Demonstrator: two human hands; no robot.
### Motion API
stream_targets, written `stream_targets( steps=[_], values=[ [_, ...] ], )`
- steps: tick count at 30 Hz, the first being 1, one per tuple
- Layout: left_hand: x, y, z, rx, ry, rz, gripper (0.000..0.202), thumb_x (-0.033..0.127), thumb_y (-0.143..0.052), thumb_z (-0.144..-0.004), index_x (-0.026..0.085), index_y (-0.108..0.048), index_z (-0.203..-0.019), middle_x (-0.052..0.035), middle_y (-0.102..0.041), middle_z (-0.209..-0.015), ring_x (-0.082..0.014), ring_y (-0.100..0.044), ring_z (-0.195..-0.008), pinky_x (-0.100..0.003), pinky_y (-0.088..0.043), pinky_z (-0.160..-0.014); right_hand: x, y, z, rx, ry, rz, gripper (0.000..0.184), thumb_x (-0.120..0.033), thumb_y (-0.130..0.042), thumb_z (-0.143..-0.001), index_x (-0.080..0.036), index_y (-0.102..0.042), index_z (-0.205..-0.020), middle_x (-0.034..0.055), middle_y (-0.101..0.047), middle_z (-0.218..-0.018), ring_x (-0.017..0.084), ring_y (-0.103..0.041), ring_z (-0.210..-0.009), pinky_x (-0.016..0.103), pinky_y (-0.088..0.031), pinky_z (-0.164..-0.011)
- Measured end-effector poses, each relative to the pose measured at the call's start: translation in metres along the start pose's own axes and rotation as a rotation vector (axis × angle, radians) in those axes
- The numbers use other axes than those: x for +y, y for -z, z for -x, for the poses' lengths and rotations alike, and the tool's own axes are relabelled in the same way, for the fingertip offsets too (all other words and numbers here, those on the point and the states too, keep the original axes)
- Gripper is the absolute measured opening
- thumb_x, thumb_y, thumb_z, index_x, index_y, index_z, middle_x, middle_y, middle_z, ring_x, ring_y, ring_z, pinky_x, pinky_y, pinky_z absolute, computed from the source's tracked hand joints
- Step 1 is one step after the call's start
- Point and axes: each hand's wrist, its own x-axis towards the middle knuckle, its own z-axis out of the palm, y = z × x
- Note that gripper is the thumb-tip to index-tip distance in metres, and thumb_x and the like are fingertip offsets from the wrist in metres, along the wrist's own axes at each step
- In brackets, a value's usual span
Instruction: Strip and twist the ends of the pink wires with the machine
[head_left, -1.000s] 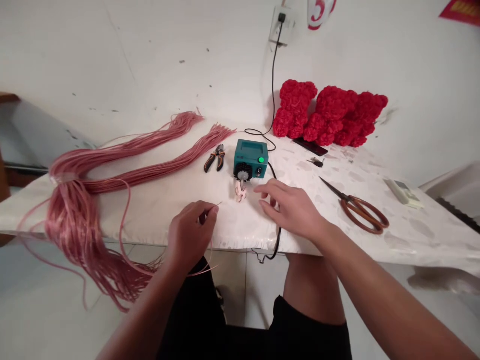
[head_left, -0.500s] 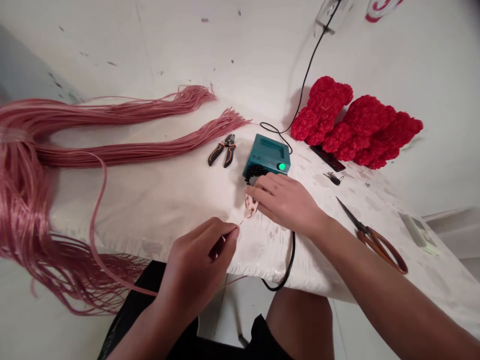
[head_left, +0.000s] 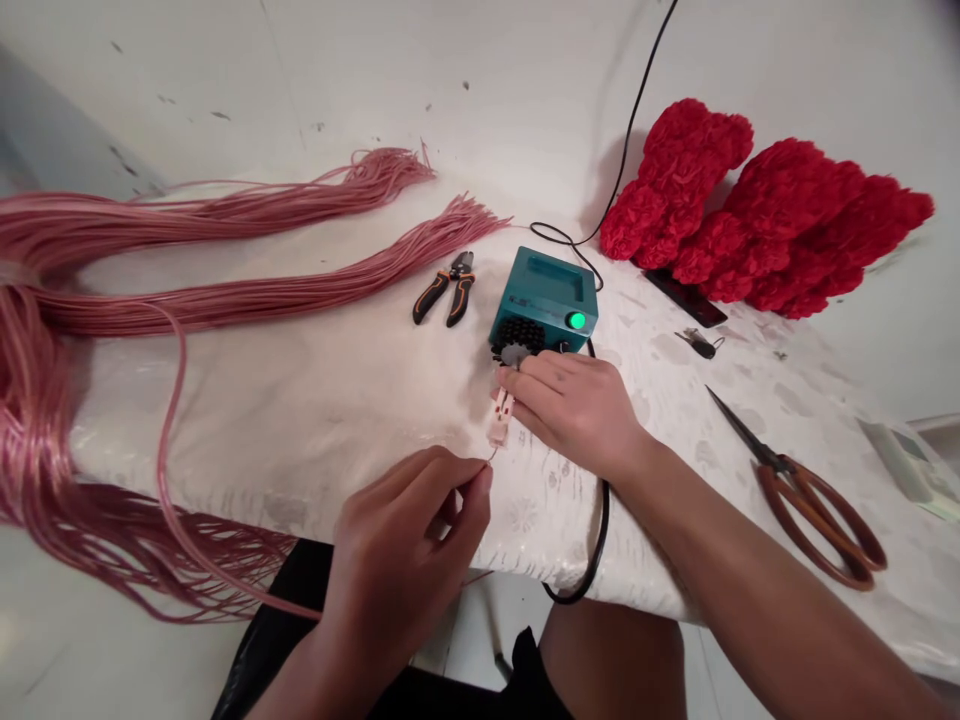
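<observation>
My left hand (head_left: 420,530) pinches the end of a thin wire (head_left: 492,456) between thumb and forefinger. That wire runs up to a small pale pink block with red marks (head_left: 500,412), whose exact kind I cannot make out. Fingers of my right hand (head_left: 574,400) close around the block's upper part, hiding some of it. Just above sits a teal box-shaped machine (head_left: 544,290) with a lit green button (head_left: 575,320). On its front is a round part with black bristle-like nubs (head_left: 517,340), close to my right fingertips. A pink cord (head_left: 171,430) loops down behind my left wrist.
Bundles of pink cord (head_left: 247,300) spread across the left. Black-and-orange pliers (head_left: 446,290) lie left of the machine. To the right are red ruffled flowers (head_left: 772,220), a dark flat slab (head_left: 686,298), keys (head_left: 699,343) and brown-handled scissors (head_left: 810,500). A black cable (head_left: 600,530) drops over the table edge.
The view has shifted slightly, and things on the right look larger. Both hands keep their grips; the pale block now shows more plainly, pointing down toward my left hand.
</observation>
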Motion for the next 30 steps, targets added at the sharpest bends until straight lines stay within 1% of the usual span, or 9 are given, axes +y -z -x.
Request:
stream_targets(
  steps=[2, 6, 12, 15, 22, 25, 27, 30],
  values=[
    [0.001, -0.001, -0.001, -0.001, 0.008, -0.008, 0.015, 0.022, -0.057, -0.094, 0.026, -0.059, -0.080, 0.0041, -0.060, -0.065, -0.0113, -0.052, -0.053, -0.029, -0.045, -0.053, -0.001, 0.000, 0.000, 0.001, -0.008, -0.003, 0.024, -0.013, -0.044, -0.102, -0.018, -0.067, -0.103, 0.0015, -0.070, -0.083, 0.016, -0.061, -0.077, 0.033, -0.039, -0.061],
    [0.004, -0.005, -0.003, 0.037, 0.042, -0.033, 0.015, 0.020, -0.058, -0.093, 0.024, -0.061, -0.078, 0.0047, -0.057, -0.063, -0.0101, -0.051, -0.053, -0.027, -0.044, -0.054, -0.002, 0.001, 0.000, 0.031, -0.018, -0.008, 0.022, -0.010, -0.048, -0.099, -0.016, -0.069, -0.102, 0.0013, -0.071, -0.084, 0.016, -0.063, -0.077, 0.033, -0.039, -0.060],
    [0.002, -0.008, -0.004, 0.052, 0.004, -0.040, 0.015, 0.013, -0.062, -0.087, 0.019, -0.062, -0.073, 0.0063, -0.052, -0.059, -0.0069, -0.045, -0.050, -0.023, -0.039, -0.052, -0.003, -0.001, 0.000, 0.097, -0.021, -0.006, 0.020, -0.008, -0.052, -0.096, -0.014, -0.070, -0.102, 0.0009, -0.071, -0.081, 0.016, -0.063, -0.074, 0.032, -0.038, -0.058],
    [0.002, -0.009, -0.005, 0.065, -0.006, -0.048, 0.016, 0.013, -0.063, -0.086, 0.017, -0.062, -0.071, 0.0066, -0.051, -0.058, -0.0057, -0.043, -0.049, -0.022, -0.037, -0.052, -0.004, -0.002, 0.001, 0.095, -0.033, -0.018, 0.020, -0.008, -0.052, -0.096, -0.015, -0.070, -0.102, 0.0011, -0.071, -0.082, 0.015, -0.063, -0.074, 0.031, -0.038, -0.058],
    [0.006, -0.011, -0.011, 0.036, 0.043, -0.075, 0.017, 0.014, -0.063, -0.085, 0.017, -0.061, -0.068, 0.0066, -0.053, -0.057, -0.0053, -0.040, -0.047, -0.021, -0.035, -0.051, -0.005, -0.002, 0.001, 0.108, -0.048, -0.031, 0.019, -0.009, -0.054, -0.095, -0.014, -0.070, -0.105, 0.0011, -0.072, -0.083, 0.016, -0.065, -0.074, 0.031, -0.037, -0.057],
    [0.008, -0.011, -0.013, 0.027, 0.065, -0.088, 0.017, 0.016, -0.063, -0.085, 0.016, -0.061, -0.068, 0.0068, -0.051, -0.055, -0.0054, -0.040, -0.046, -0.021, -0.034, -0.050, -0.006, -0.003, 0.002, 0.109, -0.071, -0.054, 0.019, -0.012, -0.052, -0.097, -0.015, -0.069, -0.106, 0.0008, -0.073, -0.082, 0.016, -0.066, -0.074, 0.031, -0.038, -0.057],
    [0.009, -0.011, -0.015, 0.020, 0.078, -0.093, 0.017, 0.016, -0.063, -0.084, 0.017, -0.061, -0.067, 0.0070, -0.051, -0.054, -0.0055, -0.040, -0.046, -0.021, -0.034, -0.050, -0.007, -0.003, 0.002, 0.102, -0.098, -0.079, 0.020, -0.015, -0.051, -0.099, -0.015, -0.069, -0.107, 0.0016, -0.074, -0.086, 0.016, -0.067, -0.076, 0.031, -0.038, -0.057],
    [0.011, -0.011, -0.016, 0.007, 0.102, -0.093, 0.018, 0.017, -0.062, -0.084, 0.017, -0.061, -0.067, 0.0066, -0.052, -0.054, -0.0058, -0.042, -0.047, -0.021, -0.035, -0.050, -0.008, -0.003, 0.003, 0.059, -0.131, -0.116, 0.022, -0.017, -0.048, -0.100, -0.017, -0.068, -0.110, 0.0029, -0.077, -0.094, 0.016, -0.068, -0.078, 0.030, -0.038, -0.056]
  ],
)
